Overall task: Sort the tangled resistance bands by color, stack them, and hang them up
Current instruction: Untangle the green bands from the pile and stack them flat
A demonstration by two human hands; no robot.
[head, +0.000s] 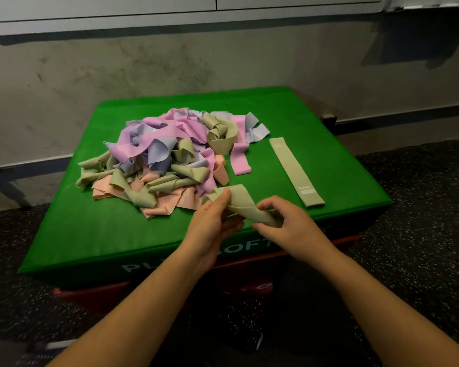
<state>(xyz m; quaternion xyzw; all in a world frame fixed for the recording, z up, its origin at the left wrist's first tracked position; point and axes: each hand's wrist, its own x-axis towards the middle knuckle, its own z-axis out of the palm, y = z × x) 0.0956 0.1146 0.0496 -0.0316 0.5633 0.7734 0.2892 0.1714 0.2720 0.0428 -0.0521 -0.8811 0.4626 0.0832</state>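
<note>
A tangled pile of resistance bands (pixel 159 157) in pink, lilac, olive green and peach lies on the green padded box (pixel 96 229). One olive green band (pixel 296 172) lies flat and straight to the right of the pile. A pink band (pixel 239 160) sticks out flat from the pile's right side. In front of the pile, a twisted olive green band (pixel 243 203) is held just above the box. My left hand (pixel 214 223) pinches its left end and my right hand (pixel 281 221) pinches its right end.
The green box sits on a red box (pixel 96 295) on speckled black floor (pixel 421 207). A grey concrete wall (pixel 223 62) rises behind, with white panels (pixel 117 11) above. My legs in dark clothing are below the box's front edge.
</note>
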